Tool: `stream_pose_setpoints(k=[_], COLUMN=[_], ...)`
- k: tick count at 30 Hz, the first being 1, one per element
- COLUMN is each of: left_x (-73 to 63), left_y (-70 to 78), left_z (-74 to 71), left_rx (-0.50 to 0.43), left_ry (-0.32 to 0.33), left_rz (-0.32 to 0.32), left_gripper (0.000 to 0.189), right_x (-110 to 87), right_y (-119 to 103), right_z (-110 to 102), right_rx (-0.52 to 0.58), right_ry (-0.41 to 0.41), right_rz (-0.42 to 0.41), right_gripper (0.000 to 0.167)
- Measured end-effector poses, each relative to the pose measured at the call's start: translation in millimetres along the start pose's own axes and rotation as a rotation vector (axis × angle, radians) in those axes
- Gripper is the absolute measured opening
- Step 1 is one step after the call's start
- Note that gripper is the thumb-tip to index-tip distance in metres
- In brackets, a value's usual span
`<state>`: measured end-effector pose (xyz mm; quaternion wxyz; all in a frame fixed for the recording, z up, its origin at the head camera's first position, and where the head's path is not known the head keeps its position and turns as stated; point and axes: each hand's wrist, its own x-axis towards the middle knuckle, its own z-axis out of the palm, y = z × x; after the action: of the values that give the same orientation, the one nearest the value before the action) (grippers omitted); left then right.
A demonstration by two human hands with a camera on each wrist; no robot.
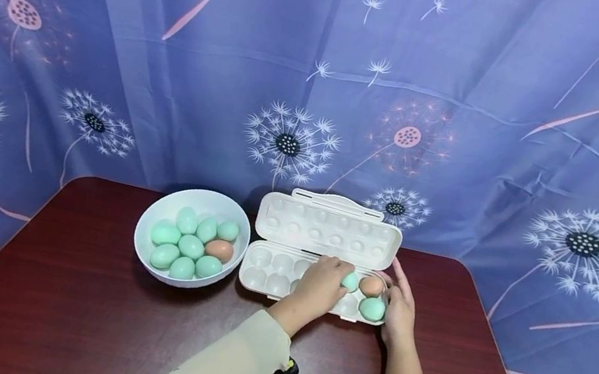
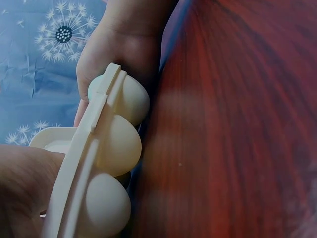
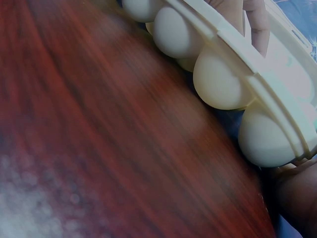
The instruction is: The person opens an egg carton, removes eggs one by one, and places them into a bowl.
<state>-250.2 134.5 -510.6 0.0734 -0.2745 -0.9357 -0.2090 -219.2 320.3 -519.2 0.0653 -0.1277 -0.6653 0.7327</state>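
A white plastic egg carton (image 1: 280,295) lies on the table with its lid (image 1: 328,227) raised toward the curtain. My left hand (image 1: 318,287) reaches over the carton and pinches a pale green egg (image 1: 350,281) at one of its cups. To the right of that egg, a brown egg (image 1: 371,286) and another green egg (image 1: 372,309) sit in the end cups. My right hand (image 1: 401,308) rests against the carton's right end, fingers extended along it. From the left wrist view, the right hand (image 2: 131,54) touches the far end beside the rounded cups (image 2: 119,144).
Left of the carton stands a white bowl (image 1: 141,246) holding several green eggs (image 1: 191,247) and one brown egg (image 1: 219,250). Beneath is a dark red wooden table (image 1: 71,320). A blue dandelion curtain (image 1: 198,115) hangs right behind the bowl and carton.
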Motion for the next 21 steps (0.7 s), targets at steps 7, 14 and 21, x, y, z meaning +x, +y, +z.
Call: stream_pose_setpoints(k=[7, 14, 21], left_x=[-1.3, -2.1, -3.3], left_y=[0.4, -1.4, -1.7], left_z=[-0.9, 1.5, 1.3], left_rx=[-0.016, -0.033, -0.076], left_ry=[0.015, 0.046, 0.081], left_rz=[0.009, 0.015, 0.019], left_gripper=[0.04, 0.039, 0.04], right_x=[-1.0, -1.3, -1.3], right_y=[-0.7, -0.5, -0.1], right_z=[0.4, 0.8, 0.1], right_rx=[-0.012, 0.0, 0.006], right_ry=[-0.001, -0.01, -0.005], right_rz=[0.009, 0.0, -0.014], right_gripper=[0.067, 0.065, 0.065])
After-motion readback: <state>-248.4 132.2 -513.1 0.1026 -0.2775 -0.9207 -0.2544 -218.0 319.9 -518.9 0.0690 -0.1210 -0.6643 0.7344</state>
